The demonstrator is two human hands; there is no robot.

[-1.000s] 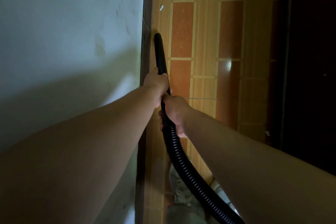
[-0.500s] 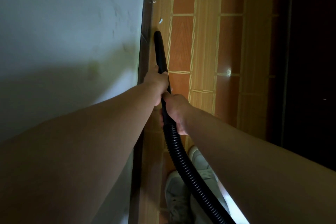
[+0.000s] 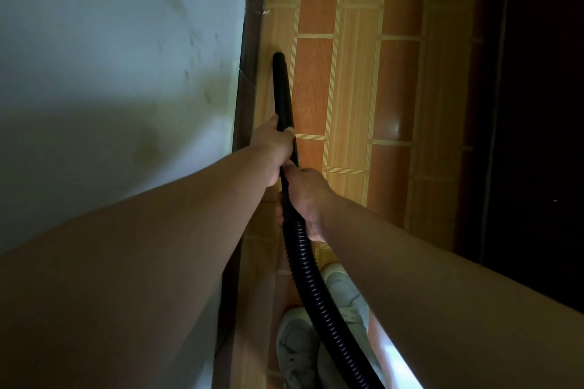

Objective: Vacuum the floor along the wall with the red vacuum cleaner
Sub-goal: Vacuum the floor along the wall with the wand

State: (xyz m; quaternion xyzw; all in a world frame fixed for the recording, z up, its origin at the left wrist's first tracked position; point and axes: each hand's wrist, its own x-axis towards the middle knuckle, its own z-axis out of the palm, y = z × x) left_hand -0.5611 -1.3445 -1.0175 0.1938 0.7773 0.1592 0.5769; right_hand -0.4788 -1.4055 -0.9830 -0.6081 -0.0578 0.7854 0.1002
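1. Left hand (image 3: 272, 145) wrapped around the smooth black nozzle tube (image 3: 282, 88), fingers closed on it, thumb lying along the wall side of the tube.
2. Right hand (image 3: 306, 199) clamped just behind the left, gripping where the rigid tube meets the ribbed black hose (image 3: 319, 294); knuckles up, fingers curled under and mostly hidden.
3. Both hands nearly touching on the tube, bare forearms reaching in from the lower corners of the view.
4. Nozzle tip (image 3: 278, 56) down at the floor (image 3: 354, 79), just beside the dark baseboard (image 3: 249, 73), pointing away from the person along the wall line.
5. Hose trailing back from the right hand, curving down between the forearms and out of view at the bottom edge, passing over the shoes.
6. Red body of the vacuum cleaner out of sight; only tube and hose visible.
7. White wall (image 3: 110, 57) filling the left side, scuffed and stained, lower part in shadow.
8. Floor in orange and tan tiles with pale striped borders, a bright glare spot (image 3: 395, 127) on one orange tile to the right of the hands.
9. Two small pale specks (image 3: 266, 11) on the floor next to the baseboard, further along the wall beyond the nozzle tip.
10. Two light grey shoes (image 3: 297, 347) at the bottom, close to the wall, partly covered by the hose.
11. Dark area (image 3: 537, 104) along the right edge, too dim to make out.
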